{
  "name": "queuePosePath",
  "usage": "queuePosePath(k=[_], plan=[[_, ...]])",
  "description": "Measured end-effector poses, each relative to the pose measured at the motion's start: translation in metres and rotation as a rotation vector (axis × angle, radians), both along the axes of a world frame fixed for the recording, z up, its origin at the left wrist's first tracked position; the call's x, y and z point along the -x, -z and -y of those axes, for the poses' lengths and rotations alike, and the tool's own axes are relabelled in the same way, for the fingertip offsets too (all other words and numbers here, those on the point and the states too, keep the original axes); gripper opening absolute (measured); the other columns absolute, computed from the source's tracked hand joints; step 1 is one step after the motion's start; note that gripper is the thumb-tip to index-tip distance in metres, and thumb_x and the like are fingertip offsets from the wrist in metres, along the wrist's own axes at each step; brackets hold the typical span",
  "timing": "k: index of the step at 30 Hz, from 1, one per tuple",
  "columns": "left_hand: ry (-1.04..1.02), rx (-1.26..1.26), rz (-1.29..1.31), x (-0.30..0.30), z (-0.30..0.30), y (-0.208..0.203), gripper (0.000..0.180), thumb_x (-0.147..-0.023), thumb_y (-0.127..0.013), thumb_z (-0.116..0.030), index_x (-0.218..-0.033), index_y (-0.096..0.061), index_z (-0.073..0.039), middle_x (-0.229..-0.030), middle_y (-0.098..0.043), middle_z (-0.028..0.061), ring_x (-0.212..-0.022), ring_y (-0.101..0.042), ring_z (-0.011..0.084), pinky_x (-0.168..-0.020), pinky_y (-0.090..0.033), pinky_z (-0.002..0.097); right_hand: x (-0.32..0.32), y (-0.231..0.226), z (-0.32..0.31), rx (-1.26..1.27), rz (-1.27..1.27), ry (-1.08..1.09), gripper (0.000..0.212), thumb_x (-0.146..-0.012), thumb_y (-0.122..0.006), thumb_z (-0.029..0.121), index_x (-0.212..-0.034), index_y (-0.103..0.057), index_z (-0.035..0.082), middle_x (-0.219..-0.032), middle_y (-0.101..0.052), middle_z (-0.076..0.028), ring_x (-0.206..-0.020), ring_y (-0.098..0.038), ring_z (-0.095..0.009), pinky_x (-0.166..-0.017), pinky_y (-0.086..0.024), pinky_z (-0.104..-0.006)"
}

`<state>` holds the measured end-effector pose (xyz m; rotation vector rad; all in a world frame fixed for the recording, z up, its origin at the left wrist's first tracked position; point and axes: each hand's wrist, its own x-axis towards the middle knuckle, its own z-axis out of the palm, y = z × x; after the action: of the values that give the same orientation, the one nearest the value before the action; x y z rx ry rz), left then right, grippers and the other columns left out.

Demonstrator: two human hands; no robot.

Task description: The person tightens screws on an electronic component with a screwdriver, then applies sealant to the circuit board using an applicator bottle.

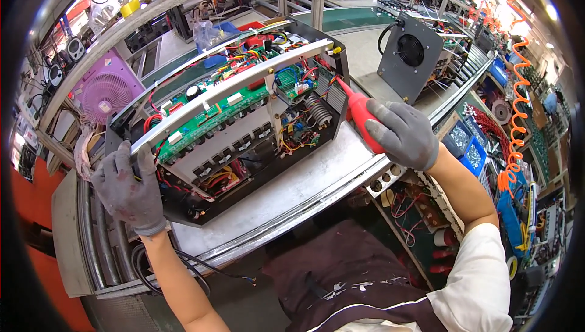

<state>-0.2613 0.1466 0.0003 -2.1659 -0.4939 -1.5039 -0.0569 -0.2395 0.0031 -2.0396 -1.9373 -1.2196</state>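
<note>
An open black metal chassis (pixel 262 170) stands on the bench, packed with green circuit boards (pixel 198 128), coils and coloured wires. A pale metal bar (pixel 237 91) runs along its top. My gloved left hand (pixel 129 189) grips the bar's left end, thumb and fingers on either side of it. In my gloved right hand (pixel 402 134) is a red squeeze bottle (pixel 361 112) with a long pointed nozzle, fingers wrapped round its body. The nozzle tip is at the chassis's right end, beside the wires there; whether it touches anything is too small to tell.
Behind on the right stands a grey panel with a black fan (pixel 411 50). A purple fan (pixel 108 91) is at the left. Blue bins of small hardware (pixel 474 156) and a coiled orange hose (pixel 519 106) are to the right. Rollers (pixel 105 240) and a black cable (pixel 207 265) lie near left.
</note>
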Motion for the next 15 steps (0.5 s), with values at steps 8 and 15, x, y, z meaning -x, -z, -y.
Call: queuePosePath(k=[8,15], plan=[[0.013,0.013,0.002,0.000,-0.002,0.002,0.030,-0.087,-0.068,-0.037,-0.099,-0.070,-0.009,-0.091,-0.063,0.0054,-0.091,-0.056,0.0258,-0.084,-0.045,0.0385,0.003,-0.006,-0.020,0.116,0.077,0.102,0.033,-0.077,-0.064,0.013,-0.109,-0.058,0.009,-0.107,-0.062,-0.017,-0.080,-0.060,-0.023,-0.070,-0.052,-0.0334],[0.020,0.012,0.003,0.002,-0.001,-0.001,0.030,-0.086,-0.069,-0.035,-0.098,-0.070,-0.007,-0.091,-0.063,0.0064,-0.091,-0.056,0.0263,-0.084,-0.045,0.0380,0.009,-0.002,-0.032,0.202,0.151,0.159,0.041,-0.071,-0.068,0.013,-0.110,-0.059,0.008,-0.113,-0.061,-0.018,-0.087,-0.061,-0.026,-0.071,-0.052,-0.0347]])
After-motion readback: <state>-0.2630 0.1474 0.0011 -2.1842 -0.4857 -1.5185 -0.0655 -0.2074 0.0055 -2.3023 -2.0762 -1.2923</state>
